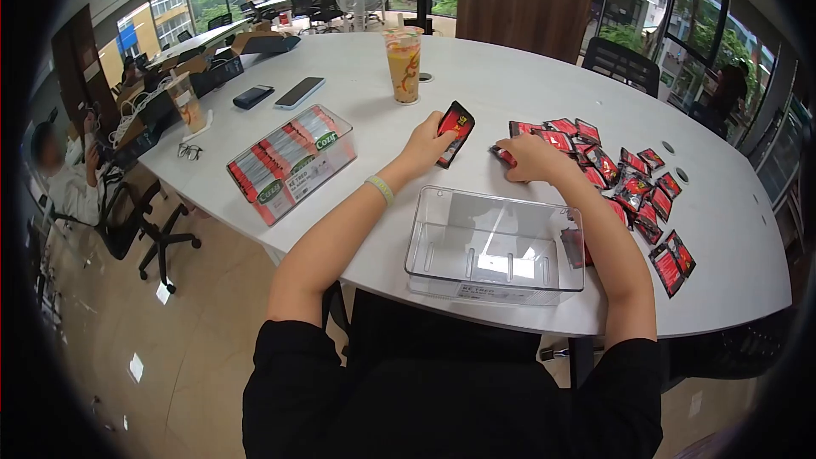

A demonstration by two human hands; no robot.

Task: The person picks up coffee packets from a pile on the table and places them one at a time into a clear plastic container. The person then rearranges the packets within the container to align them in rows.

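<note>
My left hand [422, 150] is closed on a black and red packet [459, 126], held above the table with its printed side up. At the near edge of the loose pile, my right hand [530, 158] has its fingers curled down around a similar packet [500, 154], mostly hidden under them. The pile of black and red packets [633, 190] spreads to the right of that hand and past the forearm. Between my forearms stands a clear plastic bin [450, 246] with a label on its front. A packet shows at the bin's right end, partly behind my right forearm.
Left of my arm is another clear bin [350, 151] packed with red and white sachets. Farther back on the white table [501, 68] are a tall orange drink cup [404, 68], a phone [300, 93], a dark wallet-like item [252, 97], glasses [190, 151] and a second cup [185, 102]. A person [72, 178] sits at far left.
</note>
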